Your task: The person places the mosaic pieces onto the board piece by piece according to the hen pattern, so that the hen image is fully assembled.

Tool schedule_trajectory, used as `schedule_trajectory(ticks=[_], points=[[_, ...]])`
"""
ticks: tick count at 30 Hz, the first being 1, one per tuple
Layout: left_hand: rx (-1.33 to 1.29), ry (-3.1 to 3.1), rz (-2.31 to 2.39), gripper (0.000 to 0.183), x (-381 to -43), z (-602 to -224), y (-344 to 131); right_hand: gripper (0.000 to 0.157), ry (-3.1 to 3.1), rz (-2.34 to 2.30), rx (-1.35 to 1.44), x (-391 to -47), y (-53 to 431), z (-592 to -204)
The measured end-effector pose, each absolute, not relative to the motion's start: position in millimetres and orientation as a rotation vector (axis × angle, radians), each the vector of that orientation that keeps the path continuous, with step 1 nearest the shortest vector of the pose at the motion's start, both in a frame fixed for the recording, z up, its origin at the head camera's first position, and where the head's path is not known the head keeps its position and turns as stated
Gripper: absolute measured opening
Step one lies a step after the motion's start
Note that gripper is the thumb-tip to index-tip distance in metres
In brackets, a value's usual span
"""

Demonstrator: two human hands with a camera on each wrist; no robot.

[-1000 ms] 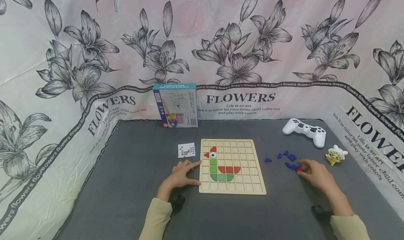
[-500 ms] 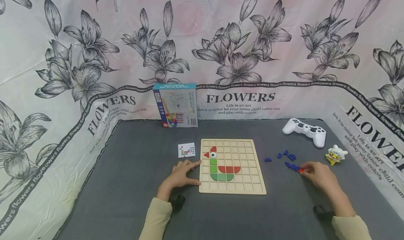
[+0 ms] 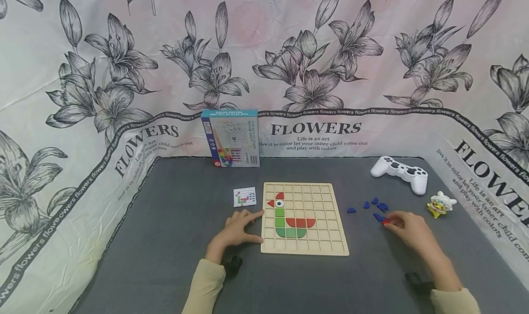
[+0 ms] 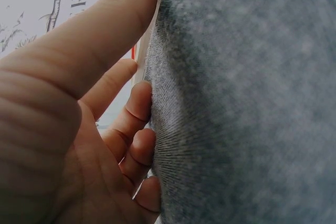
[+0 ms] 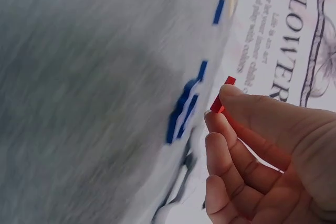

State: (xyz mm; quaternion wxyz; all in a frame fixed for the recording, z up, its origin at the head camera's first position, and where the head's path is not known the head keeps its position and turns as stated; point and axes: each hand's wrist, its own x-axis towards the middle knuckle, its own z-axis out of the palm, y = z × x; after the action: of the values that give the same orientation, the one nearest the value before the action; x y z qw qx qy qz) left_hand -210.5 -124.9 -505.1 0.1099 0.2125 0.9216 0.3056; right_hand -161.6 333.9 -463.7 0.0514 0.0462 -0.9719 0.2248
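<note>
Here, the right hand [image 3: 412, 229] pinches a red piece [image 5: 217, 102]; backdrop [image 3: 260, 89] reads "FLOWERS".

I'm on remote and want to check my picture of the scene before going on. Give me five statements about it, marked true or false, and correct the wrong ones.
1. The right hand pinches a red piece. True.
2. The card lies on the board. False: the card lies on the table, left of the board.
3. The left hand is at the board's left edge. True.
4. The blue pieces are set in the board. False: the blue pieces lie on the table, right of the board.
5. The controller is farther from the left hand than the board is. True.
</note>
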Motion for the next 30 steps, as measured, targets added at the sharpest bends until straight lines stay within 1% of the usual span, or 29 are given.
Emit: schedule_trajectory(ticks=[9,15,20,25,30], points=[[0.627,2.709,0.897,0.079,-211.1,-505.6,-124.5,0.016,-2.939,0.728,0.218,-168.0,299.7,-468.1],[0.635,2.712,0.894,0.08,-212.1,-507.0,-125.1,0.013,-2.934,0.737,0.305,-170.5,271.0,-471.9],[0.637,2.711,0.896,0.08,-212.2,-507.8,-125.8,0.014,-2.946,0.757,0.381,-171.4,248.6,-473.3],[0.64,2.709,0.902,0.08,-212.1,-507.8,-125.8,0.015,-2.952,0.762,0.411,-171.1,226.8,-471.7],[0.641,2.712,0.901,0.08,-212.2,-507.6,-125.2,0.014,-2.976,0.783,0.415,-170.9,206.5,-468.1]])
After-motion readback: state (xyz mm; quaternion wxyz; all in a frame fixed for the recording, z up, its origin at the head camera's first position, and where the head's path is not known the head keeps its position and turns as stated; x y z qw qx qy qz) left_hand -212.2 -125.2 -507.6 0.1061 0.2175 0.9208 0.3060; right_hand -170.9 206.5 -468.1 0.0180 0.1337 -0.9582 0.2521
